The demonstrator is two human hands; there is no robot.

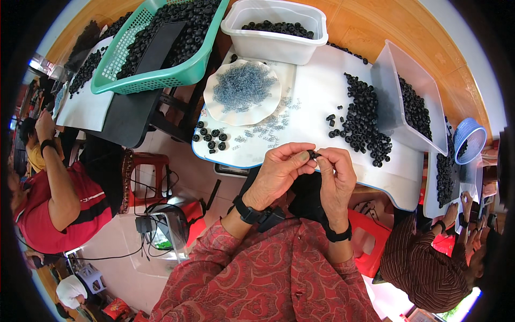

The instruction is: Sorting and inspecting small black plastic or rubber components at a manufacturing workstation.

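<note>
My left hand [287, 169] and my right hand [336, 177] meet just over the near edge of the white table [322, 99]. Pinched between their fingertips is a small black plastic piece [314, 154], mostly covered by the fingers. To the left of my hands, several black cylindrical pieces [214, 133] stand apart from the rest. Small metal springs [265, 126] lie loose beyond my left hand. More springs [242, 86] are heaped on a white wavy-rimmed plate [213, 110]. A spread of black pieces [365, 115] lies to the right.
A green basket [155, 80] and a white tub [279, 48] of black pieces stand at the back. On the right is a translucent bin [394, 102], with a blue basket [468, 140] past it. People sit left [59, 204] and right [424, 263]. Cables [145, 231] hang at lower left.
</note>
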